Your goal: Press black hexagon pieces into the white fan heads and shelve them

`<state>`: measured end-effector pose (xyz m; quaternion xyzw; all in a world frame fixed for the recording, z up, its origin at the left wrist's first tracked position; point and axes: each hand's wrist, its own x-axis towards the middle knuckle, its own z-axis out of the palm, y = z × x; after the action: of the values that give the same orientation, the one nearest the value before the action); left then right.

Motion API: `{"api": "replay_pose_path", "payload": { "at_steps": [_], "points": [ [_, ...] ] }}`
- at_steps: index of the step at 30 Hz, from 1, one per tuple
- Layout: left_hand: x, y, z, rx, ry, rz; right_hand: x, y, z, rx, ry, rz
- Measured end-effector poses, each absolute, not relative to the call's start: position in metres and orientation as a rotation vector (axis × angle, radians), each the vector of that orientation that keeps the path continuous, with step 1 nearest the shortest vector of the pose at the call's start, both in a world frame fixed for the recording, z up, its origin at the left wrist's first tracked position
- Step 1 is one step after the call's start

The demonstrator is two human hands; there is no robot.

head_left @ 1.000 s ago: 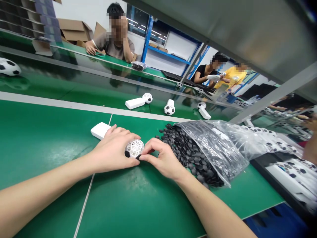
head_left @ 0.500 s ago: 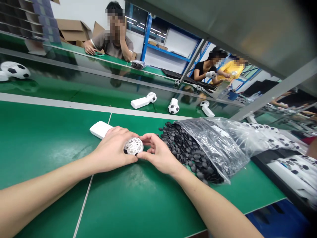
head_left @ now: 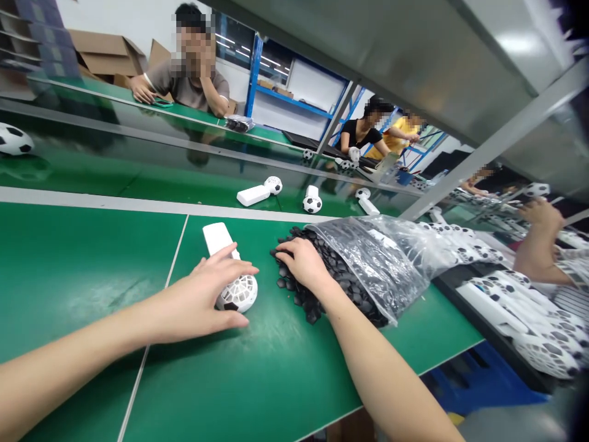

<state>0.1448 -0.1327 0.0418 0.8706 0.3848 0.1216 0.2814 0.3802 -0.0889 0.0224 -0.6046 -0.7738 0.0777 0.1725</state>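
A white handheld fan (head_left: pixel 216 238) with a football-patterned head lies on the green table, its handle pointing away from me. My left hand (head_left: pixel 207 291) curves loosely around the fan's head (head_left: pixel 240 290), fingers stretched over the top side and thumb spread out along the near side. White lattice shows on the head, with a black patch at its lower edge. At the left edge of a pile of small black flat pieces (head_left: pixel 343 273), my right hand (head_left: pixel 301 259) has its thumb and fingertips closed down on a piece. That piece is mostly hidden.
A clear plastic bag (head_left: pixel 391 258) lies behind the black pieces. Several fans (head_left: pixel 543 331) fill a black tray on the right. More fans (head_left: pixel 253 194) rest on the strip beyond the pale rail (head_left: pixel 115 199). Co-workers sit across; another person's hand (head_left: pixel 543 215) shows at right.
My right hand has left the fan and moved right onto the black pieces. The fan's handle has swung from pointing left to pointing away. My left hand's fingers have spread; the view has shifted.
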Motion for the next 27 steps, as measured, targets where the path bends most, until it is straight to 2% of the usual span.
{"api": "replay_pose_path", "payload": {
  "at_steps": [4, 10, 15, 17, 22, 27],
  "points": [
    [0.152, -0.136, 0.037, 2.313, 1.024, 0.442, 0.37, -0.095, 0.025, -1.714, -2.2, 0.264],
    [0.146, -0.13, 0.041, 2.294, 0.955, 0.377, 0.361, -0.098, 0.021, -1.563, -2.393, 0.06],
    [0.143, -0.125, 0.04, 2.285, 0.948, 0.39, 0.359, -0.098, 0.021, -1.625, -2.472, -0.055],
    [0.142, -0.123, 0.039, 2.28, 0.999, 0.391, 0.36, -0.101, 0.024, -1.614, -2.353, 0.072],
    [0.137, -0.117, 0.037, 2.25, 1.09, 0.391, 0.355, -0.122, 0.035, -1.251, -2.111, 0.72],
    [0.137, -0.116, 0.036, 2.25, 1.042, 0.419, 0.339, -0.137, 0.039, -0.905, -2.205, 0.782]
  ]
}}
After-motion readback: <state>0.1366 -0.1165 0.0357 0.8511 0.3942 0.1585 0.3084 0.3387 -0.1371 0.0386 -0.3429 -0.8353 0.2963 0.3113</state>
